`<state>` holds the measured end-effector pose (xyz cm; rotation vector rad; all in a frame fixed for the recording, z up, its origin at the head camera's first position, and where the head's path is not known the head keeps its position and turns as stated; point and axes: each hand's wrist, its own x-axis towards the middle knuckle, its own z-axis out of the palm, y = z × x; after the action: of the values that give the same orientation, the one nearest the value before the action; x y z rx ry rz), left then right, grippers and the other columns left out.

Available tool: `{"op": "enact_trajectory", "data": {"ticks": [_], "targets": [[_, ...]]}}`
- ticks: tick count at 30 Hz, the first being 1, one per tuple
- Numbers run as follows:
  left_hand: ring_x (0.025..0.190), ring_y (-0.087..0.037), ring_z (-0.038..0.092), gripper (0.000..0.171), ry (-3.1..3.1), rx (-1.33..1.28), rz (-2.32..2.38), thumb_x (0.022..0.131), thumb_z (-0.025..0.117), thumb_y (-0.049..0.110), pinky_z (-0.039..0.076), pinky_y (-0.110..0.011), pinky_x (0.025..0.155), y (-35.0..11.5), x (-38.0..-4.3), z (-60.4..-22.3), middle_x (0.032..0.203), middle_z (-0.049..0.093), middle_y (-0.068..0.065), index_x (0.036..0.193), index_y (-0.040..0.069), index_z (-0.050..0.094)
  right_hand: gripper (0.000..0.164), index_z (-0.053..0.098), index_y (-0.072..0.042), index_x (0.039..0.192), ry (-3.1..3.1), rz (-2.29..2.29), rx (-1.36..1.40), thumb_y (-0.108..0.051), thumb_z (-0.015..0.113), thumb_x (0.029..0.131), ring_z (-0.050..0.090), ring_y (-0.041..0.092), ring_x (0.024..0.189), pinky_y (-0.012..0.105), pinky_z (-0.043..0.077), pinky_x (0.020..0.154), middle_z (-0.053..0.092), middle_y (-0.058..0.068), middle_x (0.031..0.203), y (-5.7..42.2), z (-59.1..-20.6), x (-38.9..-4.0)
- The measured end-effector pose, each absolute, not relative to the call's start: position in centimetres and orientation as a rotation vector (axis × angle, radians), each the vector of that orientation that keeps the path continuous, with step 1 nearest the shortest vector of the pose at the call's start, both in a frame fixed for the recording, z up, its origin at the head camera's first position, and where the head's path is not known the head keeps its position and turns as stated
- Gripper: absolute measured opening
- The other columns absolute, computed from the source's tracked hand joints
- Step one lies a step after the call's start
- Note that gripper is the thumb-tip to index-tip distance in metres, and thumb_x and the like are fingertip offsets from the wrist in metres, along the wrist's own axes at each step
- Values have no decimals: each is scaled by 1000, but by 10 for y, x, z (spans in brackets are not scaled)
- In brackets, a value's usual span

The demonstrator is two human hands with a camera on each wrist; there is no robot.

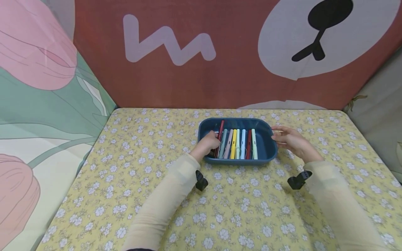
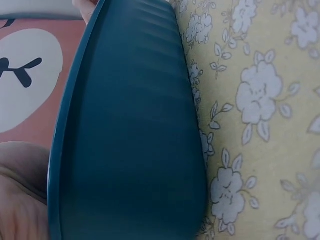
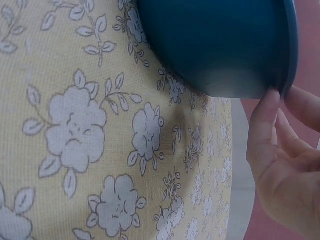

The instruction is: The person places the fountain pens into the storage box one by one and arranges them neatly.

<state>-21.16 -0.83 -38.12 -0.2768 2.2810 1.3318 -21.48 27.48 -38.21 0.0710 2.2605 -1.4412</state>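
Note:
A dark blue plastic tray (image 1: pixel 265 143) with rounded corners sits on the table. Inside it my left hand (image 1: pixel 207 143) reaches down at the left end, fingers curled at a red pen (image 1: pixel 221 127) that leans and sticks up past the others. Its lower part is partly hidden by the hand. To its right lie a teal pen (image 1: pixel 223 143), a mauve pen (image 1: pixel 228 143), a yellow pen (image 1: pixel 233 144) and several more in a row. My right hand (image 1: pixel 290 140) pinches the tray's right rim between thumb and fingers; the right wrist view shows the thumb against the outer wall.
A yellow cloth (image 1: pixel 150 174) with white flowers covers the table. Behind it hangs a red-brown printed backdrop (image 1: pixel 220 83), and a floral curtain (image 1: pixel 53 115) borders the left side. Small black wrist cameras show at both cuffs.

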Motion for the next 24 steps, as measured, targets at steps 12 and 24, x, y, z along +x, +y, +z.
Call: {"op": "enact_trajectory", "data": {"ticks": [12,24], "targets": [[93,-25,62,34,2170,-289,1303,97,47,0,60,-41,84,-8,-210,-379,121,56,-19,131,-4,50,61,20,-6,152,2267,-1436,73,-22,49,100,57,-4,88,17,52,80,52,-7,107,274,-381,-215],[82,-25,59,40,2097,-319,1307,95,47,-4,62,-38,74,-10,-225,-400,106,54,-17,135,-1,43,62,20,-7,153,2266,-1438,74,-23,49,100,56,-5,89,17,52,81,49,-5,111,274,-382,-213]]}}
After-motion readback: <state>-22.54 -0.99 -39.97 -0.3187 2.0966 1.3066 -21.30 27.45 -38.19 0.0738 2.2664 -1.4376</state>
